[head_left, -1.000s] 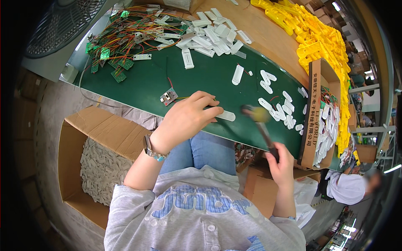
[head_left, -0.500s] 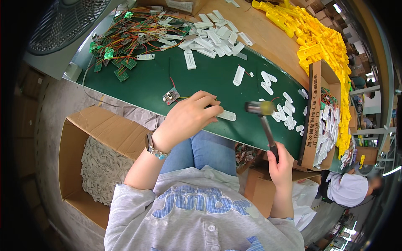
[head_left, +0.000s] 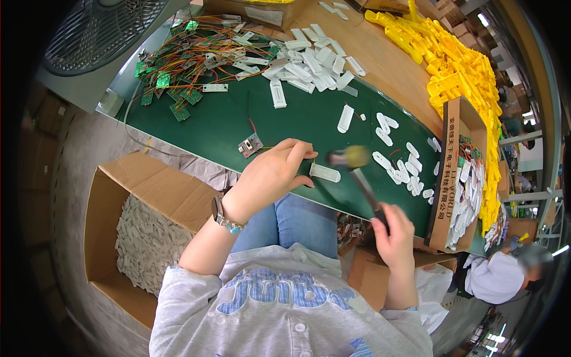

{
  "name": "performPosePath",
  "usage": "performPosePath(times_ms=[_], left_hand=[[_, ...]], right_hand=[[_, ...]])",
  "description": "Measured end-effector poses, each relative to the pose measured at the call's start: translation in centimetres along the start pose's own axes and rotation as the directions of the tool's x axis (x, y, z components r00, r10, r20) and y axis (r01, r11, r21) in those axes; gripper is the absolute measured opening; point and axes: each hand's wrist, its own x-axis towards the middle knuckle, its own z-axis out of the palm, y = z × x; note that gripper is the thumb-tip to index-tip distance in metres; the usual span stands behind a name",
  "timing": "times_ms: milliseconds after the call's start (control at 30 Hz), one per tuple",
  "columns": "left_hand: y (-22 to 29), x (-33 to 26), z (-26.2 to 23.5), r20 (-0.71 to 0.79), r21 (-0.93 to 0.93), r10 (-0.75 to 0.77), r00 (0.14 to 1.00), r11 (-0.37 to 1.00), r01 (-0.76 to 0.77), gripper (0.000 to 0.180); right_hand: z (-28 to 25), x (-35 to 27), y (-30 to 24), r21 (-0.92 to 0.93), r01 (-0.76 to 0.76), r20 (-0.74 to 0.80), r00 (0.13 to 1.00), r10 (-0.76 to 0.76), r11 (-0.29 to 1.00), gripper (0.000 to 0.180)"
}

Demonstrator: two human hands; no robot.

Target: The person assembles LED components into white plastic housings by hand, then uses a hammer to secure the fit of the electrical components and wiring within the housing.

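Observation:
My right hand [head_left: 394,236] is wrapped round the dark handle of a hammer [head_left: 367,191]. Its blurred head, partly yellow, hangs over the green table mat just right of a long white plastic piece [head_left: 326,173]. That piece lies near the mat's front edge. At its left end is my left hand [head_left: 275,169], with thumb and forefinger apart on either side of that end; the other fingers are partly hidden. Left of this hand sits a small circuit board [head_left: 250,144] with a red wire and a yellowish wire that runs under my fingers.
Wired green boards [head_left: 178,95] and white covers [head_left: 318,62] are heaped at the back. Small white pieces [head_left: 407,169] lie to the right, beside a cardboard box [head_left: 447,172] and yellow plastic parts [head_left: 452,77]. A carton [head_left: 160,184] of pale pieces stands lower left; a fan [head_left: 101,35] stands upper left.
The hammer head has swung left and slightly down, closer to the white piece. My left thumb and forefinger have spread apart, uncovering more of its left end. The whole view has shifted slightly.

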Motion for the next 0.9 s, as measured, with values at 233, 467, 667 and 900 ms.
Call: performPosePath(times_ms=[233, 467, 667, 900], left_hand=[[0.3, 0.3, 0.0, -0.061, 0.044, 0.068, 0.996, 0.997, -0.065, 0.048], [8.5, 0.2, -4.8, -0.307, 0.107, 0.399, 0.864, 0.916, -0.386, 0.031], [14.1, -1.3, -8.6, -0.373, -0.005, 0.76, 0.532, 0.572, -0.82, 0.044], [20.1, -0.8, -7.0, -0.39, -0.17, 0.54, 0.746, 0.754, -0.634, 0.027]], right_hand=[[-1.2, 2.5, 3.5, 0.106, -0.124, 0.002, 0.992, 0.125, 0.987, 0.029], [0.0, 5.6, 3.1, -0.262, 0.19, -0.087, 0.972, -0.219, 0.946, 0.035], [7.2, 7.3, 0.2, -0.06, 0.441, -0.014, 0.897, -0.443, 0.895, 0.047], [9.4, 6.5, 0.9, -0.05, 0.436, -0.18, 0.881, -0.438, 0.898, 0.033]])
